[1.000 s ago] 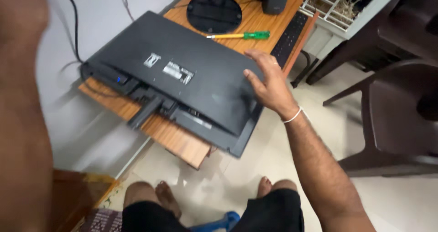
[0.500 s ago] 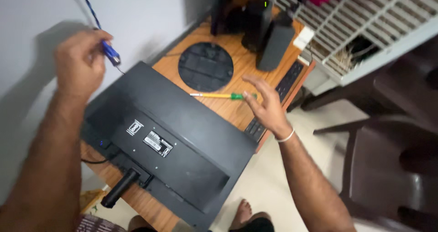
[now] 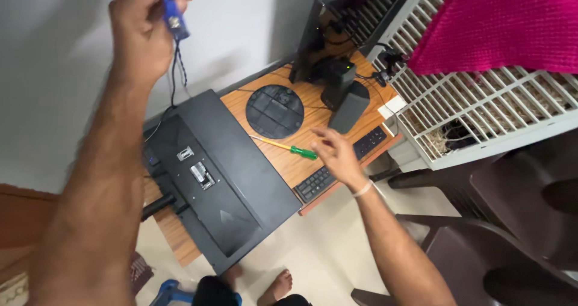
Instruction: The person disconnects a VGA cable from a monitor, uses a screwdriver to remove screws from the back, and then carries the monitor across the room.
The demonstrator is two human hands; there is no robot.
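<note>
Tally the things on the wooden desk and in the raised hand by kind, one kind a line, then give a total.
Monitor lying face down: 1
Round black stand base: 1
Screwdriver: 1
Keyboard: 1
Speakers: 2
Blue cable plug, in the left hand: 1
Total: 7

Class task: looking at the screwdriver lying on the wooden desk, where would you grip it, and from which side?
Probably the green handle, taken from above by the right hand hovering beside it. The screwdriver lies flat; its thin yellow shaft points toward the round black stand base.
</note>
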